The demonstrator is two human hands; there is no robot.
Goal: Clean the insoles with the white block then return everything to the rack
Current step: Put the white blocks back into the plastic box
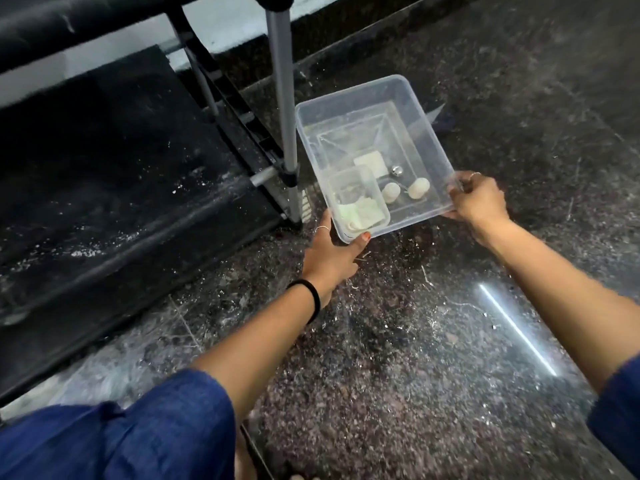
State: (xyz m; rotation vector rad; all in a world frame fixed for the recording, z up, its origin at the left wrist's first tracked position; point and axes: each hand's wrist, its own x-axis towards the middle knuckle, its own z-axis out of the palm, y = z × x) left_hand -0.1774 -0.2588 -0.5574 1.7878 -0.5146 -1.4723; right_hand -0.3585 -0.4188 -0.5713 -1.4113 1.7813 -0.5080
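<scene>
A person's 2 hands hold a clear, rectangular plastic tub [412,109] above a dark speckled stone floor [398,358]. The left hand [330,256] grips the tub's near corner, thumb curled over the rim; the right hand [476,200] pinches the rim at the opposite near corner. Between the hands, inside the tub, lie a flat white block [372,162], 2 small rounded whitish lumps [419,187], a small shiny metal ball [397,170] and a smaller clear tray [349,183] holding crumpled pale cloth [363,213]. Beyond the left hand stands a rack [282,98] of grey metal tubes with dusty black fabric shelves.
</scene>
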